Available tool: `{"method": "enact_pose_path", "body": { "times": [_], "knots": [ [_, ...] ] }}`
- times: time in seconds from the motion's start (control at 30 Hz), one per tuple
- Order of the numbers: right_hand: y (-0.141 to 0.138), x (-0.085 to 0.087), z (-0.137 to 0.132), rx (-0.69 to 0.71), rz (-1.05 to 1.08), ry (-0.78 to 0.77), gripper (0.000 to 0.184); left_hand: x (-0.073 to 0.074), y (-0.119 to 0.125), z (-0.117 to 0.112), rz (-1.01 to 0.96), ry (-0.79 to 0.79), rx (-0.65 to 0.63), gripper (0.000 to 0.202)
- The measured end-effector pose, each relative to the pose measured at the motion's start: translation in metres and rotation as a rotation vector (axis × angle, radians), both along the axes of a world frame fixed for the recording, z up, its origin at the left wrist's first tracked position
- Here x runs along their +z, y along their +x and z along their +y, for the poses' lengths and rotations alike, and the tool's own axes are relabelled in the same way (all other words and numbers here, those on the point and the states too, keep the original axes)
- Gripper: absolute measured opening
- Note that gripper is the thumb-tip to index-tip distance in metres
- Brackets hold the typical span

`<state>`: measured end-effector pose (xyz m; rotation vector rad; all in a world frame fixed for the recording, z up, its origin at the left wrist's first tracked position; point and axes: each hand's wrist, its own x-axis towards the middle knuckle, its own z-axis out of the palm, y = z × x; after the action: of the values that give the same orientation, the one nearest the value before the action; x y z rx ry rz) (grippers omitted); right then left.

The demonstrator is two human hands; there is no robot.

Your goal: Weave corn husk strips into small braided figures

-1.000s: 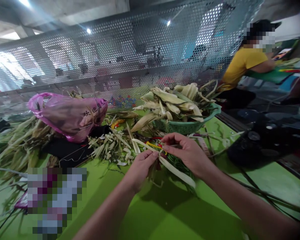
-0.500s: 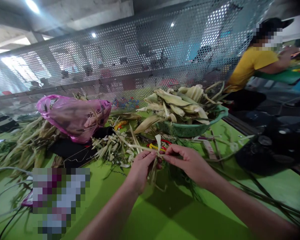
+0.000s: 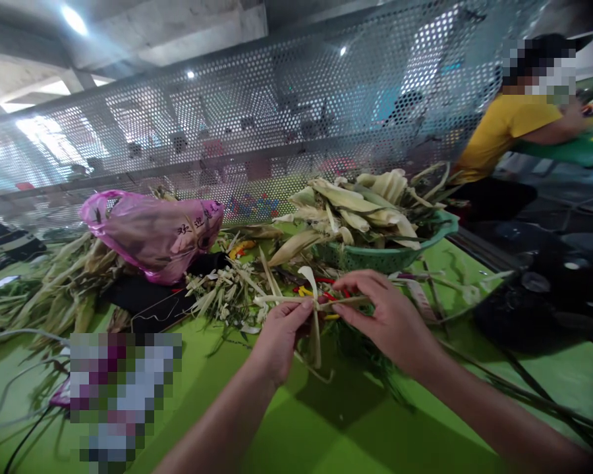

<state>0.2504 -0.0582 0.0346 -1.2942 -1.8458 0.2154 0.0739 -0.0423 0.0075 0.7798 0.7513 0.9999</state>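
Observation:
My left hand (image 3: 279, 336) pinches a small knot of crossed corn husk strips (image 3: 317, 329) between thumb and fingers. Pale strip ends stick out from the crossing to the left, right, up and down. Just right of it, my right hand (image 3: 383, 316) has its thumb and forefinger apart, with the right-hand strip running between them. Whether its thumb touches that strip is hard to see. Both hands are above the green table (image 3: 257, 428). Behind them lies a heap of small cut husk pieces (image 3: 225, 289).
A green basket (image 3: 375, 259) full of corn husks stands behind my hands. To the left are a pink plastic bag (image 3: 153, 230) and long dried husks (image 3: 54, 283). A black bag (image 3: 534, 309) lies right. A person in a yellow shirt (image 3: 504, 131) sits beyond.
My right thumb and forefinger have parted from their pinch on the strip, and the right strip end now shows longer. My left hand keeps its pinch. The view has shifted slightly.

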Motion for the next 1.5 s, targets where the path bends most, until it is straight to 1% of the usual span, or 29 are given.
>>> {"method": "enact_pose_path", "body": {
  "times": [0.07,0.1,0.13,0.2,0.27,0.3,0.4,0.47,0.53,0.77,0.83,0.9,1.0,1.07,1.13,1.2,1.27,1.33,1.4,1.5],
  "knots": [
    [-0.002,0.006,-0.006,-0.082,-0.078,0.197,0.012,-0.002,0.002,0.000,0.016,-0.016,0.044,0.031],
    [-0.005,0.007,-0.009,-0.093,-0.111,0.237,0.008,-0.003,0.003,-0.001,0.018,-0.023,0.067,0.032],
    [-0.008,0.008,-0.012,-0.081,-0.140,0.233,0.007,-0.003,0.004,-0.001,0.010,-0.029,0.081,0.033],
    [-0.016,0.005,-0.016,-0.027,-0.185,0.136,0.014,-0.002,0.006,-0.003,-0.035,-0.030,0.090,0.033],
    [-0.023,-0.001,-0.017,-0.015,-0.208,0.044,0.016,-0.001,0.008,-0.006,-0.093,-0.017,0.087,0.030],
    [-0.026,-0.005,-0.016,-0.022,-0.212,0.023,0.016,0.000,0.009,-0.007,-0.111,-0.009,0.086,0.029],
    [-0.031,-0.012,-0.014,-0.040,-0.215,0.019,0.011,0.002,0.009,-0.010,-0.121,0.009,0.075,0.026],
    [-0.031,-0.014,-0.013,-0.043,-0.214,0.022,0.010,0.002,0.009,-0.010,-0.112,0.007,0.060,0.027],
    [-0.029,-0.012,-0.013,-0.025,-0.221,0.011,0.010,0.002,0.007,-0.009,-0.104,0.000,0.061,0.028],
    [-0.026,-0.006,-0.014,0.057,-0.238,-0.019,0.015,0.003,0.005,-0.004,-0.095,-0.048,0.143,0.027],
    [-0.025,-0.008,-0.014,0.064,-0.193,-0.044,0.015,0.004,0.005,-0.004,-0.114,-0.051,0.146,0.027],
    [-0.023,-0.011,-0.012,0.069,-0.073,-0.116,0.014,0.004,0.005,-0.005,-0.117,-0.041,0.118,0.027],
    [-0.020,-0.015,-0.008,0.147,0.281,-0.301,0.010,0.004,0.004,-0.006,-0.073,-0.030,0.076,0.030],
    [-0.019,-0.016,-0.005,0.213,0.521,-0.419,0.020,0.005,0.003,-0.007,-0.028,-0.011,0.056,0.032],
    [-0.019,-0.017,-0.002,0.227,0.669,-0.483,0.025,0.006,0.003,-0.007,-0.004,0.016,0.029,0.034],
    [-0.019,-0.018,0.000,0.194,0.733,-0.479,0.026,0.007,0.003,-0.007,0.008,0.081,-0.015,0.034],
    [-0.018,-0.019,0.001,0.141,0.765,-0.440,0.027,0.008,0.003,-0.006,0.036,0.170,-0.049,0.035],
    [-0.017,-0.018,0.001,0.074,0.776,-0.394,0.027,0.009,0.002,-0.004,0.079,0.225,-0.065,0.036],
    [-0.015,-0.017,0.000,0.023,0.755,-0.367,0.026,0.009,0.001,-0.003,0.108,0.221,-0.070,0.036],
    [-0.013,-0.013,0.000,0.010,0.706,-0.377,0.025,0.009,-0.001,-0.001,0.120,0.172,-0.106,0.034]
  ]
}}
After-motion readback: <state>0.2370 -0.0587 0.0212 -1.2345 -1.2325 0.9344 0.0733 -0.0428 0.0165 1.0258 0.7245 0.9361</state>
